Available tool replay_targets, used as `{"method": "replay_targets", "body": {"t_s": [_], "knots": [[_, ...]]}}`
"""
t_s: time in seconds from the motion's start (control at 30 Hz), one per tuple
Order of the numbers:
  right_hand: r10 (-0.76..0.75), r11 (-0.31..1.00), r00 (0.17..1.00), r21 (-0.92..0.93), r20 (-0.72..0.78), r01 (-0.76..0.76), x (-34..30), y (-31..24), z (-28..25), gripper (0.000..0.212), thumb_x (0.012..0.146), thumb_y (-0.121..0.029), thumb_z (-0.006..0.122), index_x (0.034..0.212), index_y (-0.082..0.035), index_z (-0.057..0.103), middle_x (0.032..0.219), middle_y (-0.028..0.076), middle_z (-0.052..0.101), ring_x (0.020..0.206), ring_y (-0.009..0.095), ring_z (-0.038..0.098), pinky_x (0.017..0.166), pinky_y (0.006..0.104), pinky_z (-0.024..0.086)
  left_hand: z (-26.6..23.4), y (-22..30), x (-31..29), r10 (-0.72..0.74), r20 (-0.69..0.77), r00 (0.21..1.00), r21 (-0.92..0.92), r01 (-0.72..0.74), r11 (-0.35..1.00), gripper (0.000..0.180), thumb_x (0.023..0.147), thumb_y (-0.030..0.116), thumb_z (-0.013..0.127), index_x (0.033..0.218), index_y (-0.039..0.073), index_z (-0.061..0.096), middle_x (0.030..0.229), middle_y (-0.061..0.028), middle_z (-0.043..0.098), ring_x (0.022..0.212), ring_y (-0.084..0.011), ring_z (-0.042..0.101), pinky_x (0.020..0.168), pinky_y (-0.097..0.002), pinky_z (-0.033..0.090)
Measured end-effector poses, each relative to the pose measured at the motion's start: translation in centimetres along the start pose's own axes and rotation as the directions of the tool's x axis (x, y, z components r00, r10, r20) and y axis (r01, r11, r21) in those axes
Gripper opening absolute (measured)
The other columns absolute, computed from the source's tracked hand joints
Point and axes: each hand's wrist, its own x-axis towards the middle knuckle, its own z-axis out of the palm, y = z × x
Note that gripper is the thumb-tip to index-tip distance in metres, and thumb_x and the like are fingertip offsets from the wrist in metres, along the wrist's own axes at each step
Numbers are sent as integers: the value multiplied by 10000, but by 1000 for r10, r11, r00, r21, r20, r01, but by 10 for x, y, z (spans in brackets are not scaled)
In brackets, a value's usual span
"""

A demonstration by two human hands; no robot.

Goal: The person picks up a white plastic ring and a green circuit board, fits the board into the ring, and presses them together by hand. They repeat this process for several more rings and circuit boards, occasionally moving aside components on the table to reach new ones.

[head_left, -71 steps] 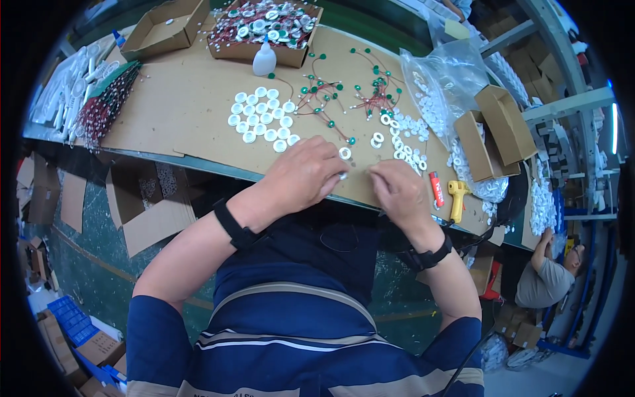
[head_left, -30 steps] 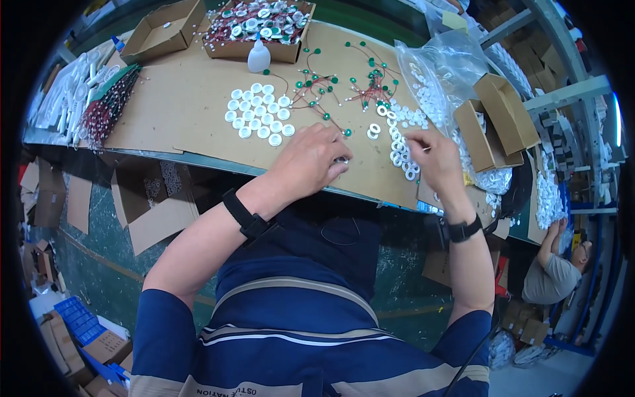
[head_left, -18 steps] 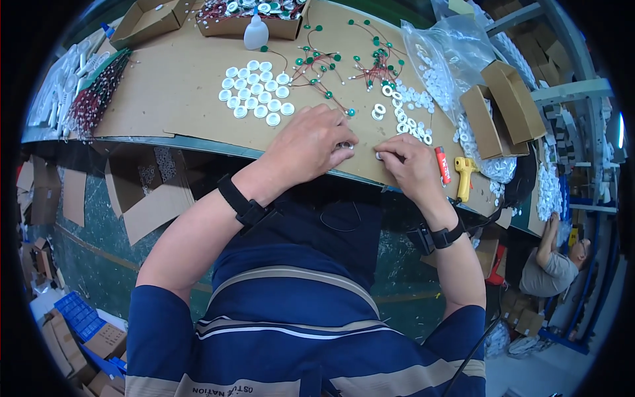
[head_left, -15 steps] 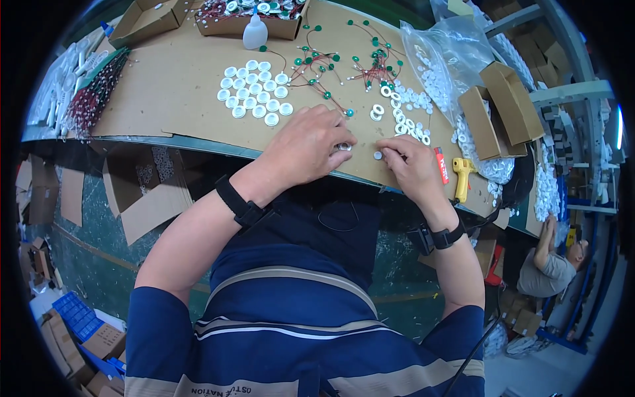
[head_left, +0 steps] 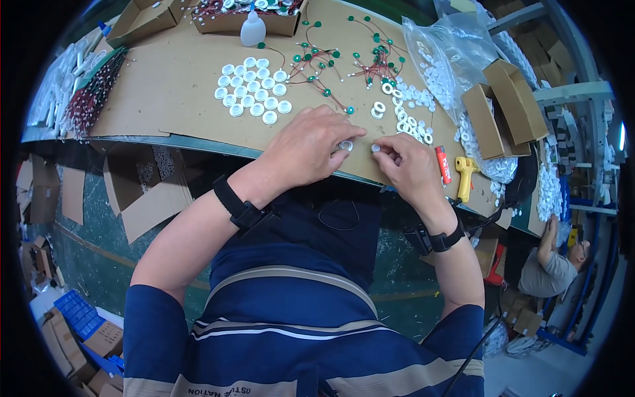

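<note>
My left hand is closed around a small white ring at the table's near edge, its index finger stretched out over it. Just right of it, my right hand pinches a small whitish disc between thumb and fingertips. Beyond my left hand lie several round white caps in loose rows. Green discs with red wires are spread past my fingers. Loose white rings and translucent small discs lie beyond my right hand.
Right of my right hand are a red tube and a yellow glue gun. A white squeeze bottle stands by a cardboard box of parts. Wired bundles lie left. Another person works at far right.
My right hand has shifted slightly left with the small disc, nearer the ring. My left index finger has stretched out, showing more of the ring.
</note>
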Motion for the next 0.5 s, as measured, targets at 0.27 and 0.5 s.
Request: {"method": "replay_targets", "body": {"t_s": [0.27, 0.5], "knots": [[-152, 988, 987, 6, -43, 153, 4, -7, 14, 237, 986, -40, 858, 1221, -12, 848, 1025, 148, 804, 886, 321, 789, 817, 411, 625, 18, 18, 4, -113, -40, 993, -33, 112, 993, 475, 945, 141, 881, 1417, 127, 829, 1223, -77, 816, 1223, -323, 718, 1105, -467, 544], [-182, 983, 983, 16, -15, 182, 5, -10, 11, 222, 979, -33, 864, 1199, -12, 848, 1040, 160, 810, 937, 357, 796, 854, 431, 633, 16, 17, 1, -79, -44, 996, -58, 77, 995, 524, 929, 136, 893, 1446, 118, 809, 1224, -83, 804, 1231, -327, 711, 1123, -469, 541]]}}
